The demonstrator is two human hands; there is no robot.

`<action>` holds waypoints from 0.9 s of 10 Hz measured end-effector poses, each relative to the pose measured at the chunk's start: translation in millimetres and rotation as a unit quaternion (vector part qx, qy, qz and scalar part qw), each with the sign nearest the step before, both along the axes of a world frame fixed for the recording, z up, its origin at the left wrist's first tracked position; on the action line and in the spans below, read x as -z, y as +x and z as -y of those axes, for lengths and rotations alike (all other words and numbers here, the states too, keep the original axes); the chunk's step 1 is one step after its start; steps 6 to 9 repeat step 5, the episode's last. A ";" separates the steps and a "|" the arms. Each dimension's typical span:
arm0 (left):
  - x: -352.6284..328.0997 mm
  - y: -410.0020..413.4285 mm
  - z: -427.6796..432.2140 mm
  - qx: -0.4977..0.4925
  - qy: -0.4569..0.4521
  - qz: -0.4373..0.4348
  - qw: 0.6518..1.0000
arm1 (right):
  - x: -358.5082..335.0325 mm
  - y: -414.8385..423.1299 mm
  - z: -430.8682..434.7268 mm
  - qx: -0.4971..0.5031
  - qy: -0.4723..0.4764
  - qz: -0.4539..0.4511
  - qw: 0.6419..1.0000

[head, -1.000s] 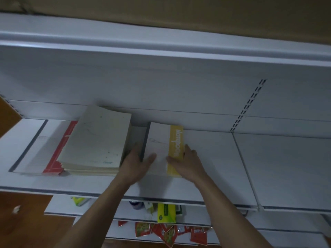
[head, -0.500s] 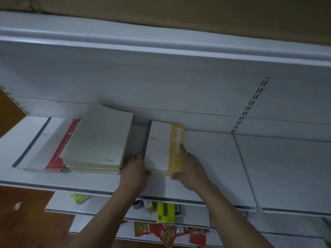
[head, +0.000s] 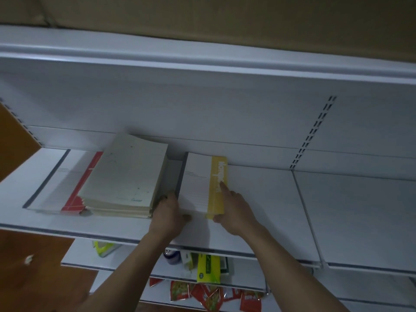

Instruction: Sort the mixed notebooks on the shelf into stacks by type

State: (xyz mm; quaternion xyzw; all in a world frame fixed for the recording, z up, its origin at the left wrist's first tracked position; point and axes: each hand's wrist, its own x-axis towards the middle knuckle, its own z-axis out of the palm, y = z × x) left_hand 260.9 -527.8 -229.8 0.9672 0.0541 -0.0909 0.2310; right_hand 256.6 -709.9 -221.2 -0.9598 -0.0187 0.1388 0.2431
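A white notebook with a yellow spine strip [head: 200, 183] lies in the middle of the white shelf [head: 265, 206]. My left hand [head: 170, 213] grips its near left corner, thumb under the front edge. My right hand [head: 234, 208] holds its right side, forefinger stretched along the yellow strip and thumb at the near corner. Left of it sits a stack of cream notebooks [head: 126, 176], overlapping a white notebook with a red strip [head: 76, 190] and a white notebook with a dark spine [head: 45, 176].
The right half of the shelf is bare up to a slotted upright [head: 313, 131]. A second shelf panel [head: 360, 212] continues to the right. Lower shelves hold a yellow-green pack [head: 208, 269] and red sachets [head: 209, 296]. Brown floor shows at left.
Both hands have slid back toward the near edge of the yellow-strip notebook; the left went from lying flat on its cover to gripping its left corner. The stacks on the left have not moved.
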 end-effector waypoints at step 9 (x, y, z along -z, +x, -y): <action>-5.9 -4.8 9.9 0.057 0.094 0.012 0.994 | 3.5 -5.1 3.2 -0.014 -0.022 0.038 0.999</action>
